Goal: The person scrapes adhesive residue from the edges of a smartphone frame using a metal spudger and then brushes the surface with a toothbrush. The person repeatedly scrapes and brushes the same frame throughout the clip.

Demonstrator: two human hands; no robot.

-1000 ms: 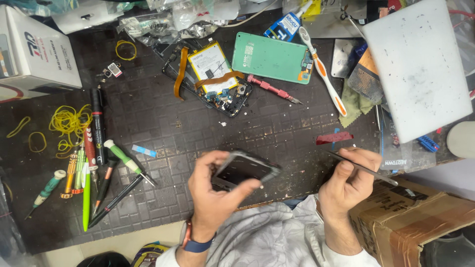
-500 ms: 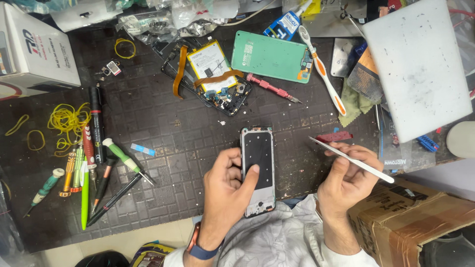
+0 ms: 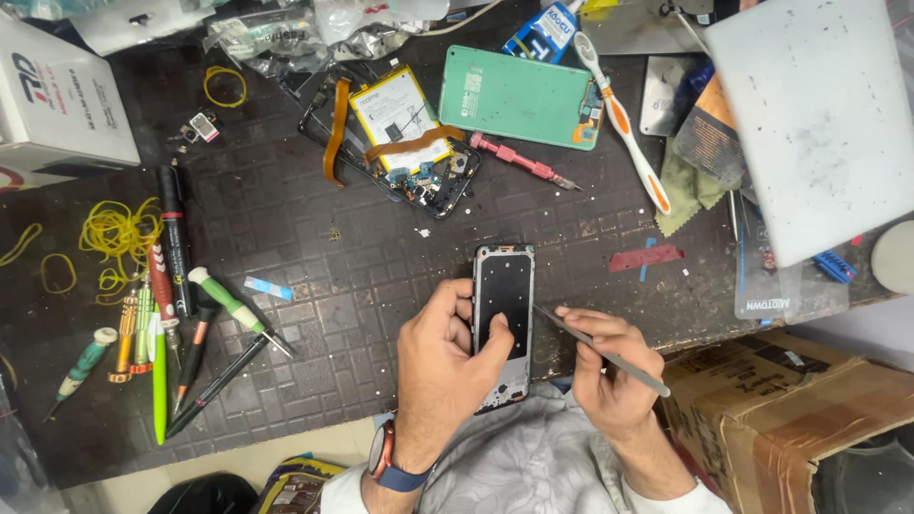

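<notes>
Phone frame [image 3: 504, 314] lower centre, long axis vertical in frame, top end toward upper edge | left hand [image 3: 443, 357] clamped on its left side, thumb on dark face | right hand [image 3: 609, 366] pinching thin metal pry tool [image 3: 600, 350], tip at frame's right edge | dark mat [image 3: 314, 247] beneath.

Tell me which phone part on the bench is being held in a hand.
The black phone frame, gripped upright by the left hand. The green back cover and the opened phone with battery lie untouched farther away.
</notes>
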